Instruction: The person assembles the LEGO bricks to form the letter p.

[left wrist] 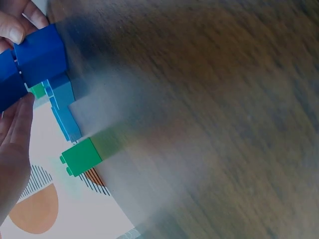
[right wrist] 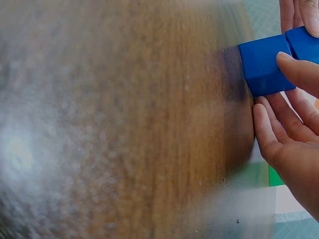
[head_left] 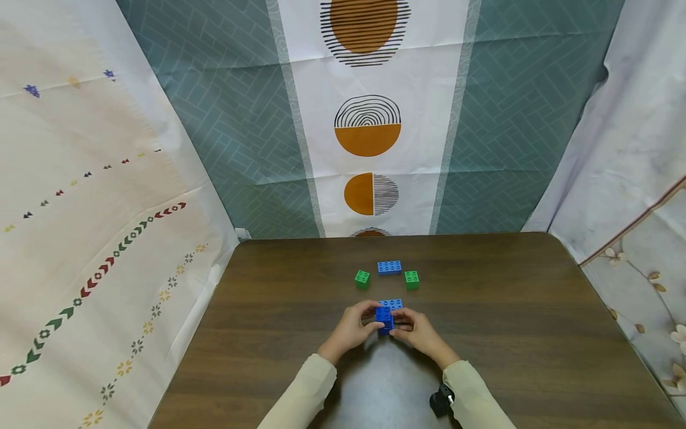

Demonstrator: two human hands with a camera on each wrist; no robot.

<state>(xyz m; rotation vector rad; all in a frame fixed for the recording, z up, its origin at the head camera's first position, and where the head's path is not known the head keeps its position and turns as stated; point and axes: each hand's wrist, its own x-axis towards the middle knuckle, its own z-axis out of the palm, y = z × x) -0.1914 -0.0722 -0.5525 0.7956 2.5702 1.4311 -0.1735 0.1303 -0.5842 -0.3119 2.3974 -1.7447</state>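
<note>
**Two dark blue bricks, stacked between both hands**

Head view: I have the left hand [head_left: 354, 326] pinching the upper dark blue brick [head_left: 383, 314] and the right hand [head_left: 422, 336] pinching the lower dark blue brick [head_left: 386, 331]. A lighter blue brick [head_left: 395, 304] sits just behind; beyond it are a left green brick [head_left: 362, 279], a right green brick [head_left: 411, 280] and a far blue brick [head_left: 389, 267], short of the table's [head_left: 257, 345] far edge. I've room sideways; forward is tighter.

Left wrist view: a thin seam separates the dark bricks. I judge this as fitting them together, calling for aligned sides and even pressure.

Right wrist view: the right thumb lies against the lower one; I can't tell whether it rests on wood.
</note>
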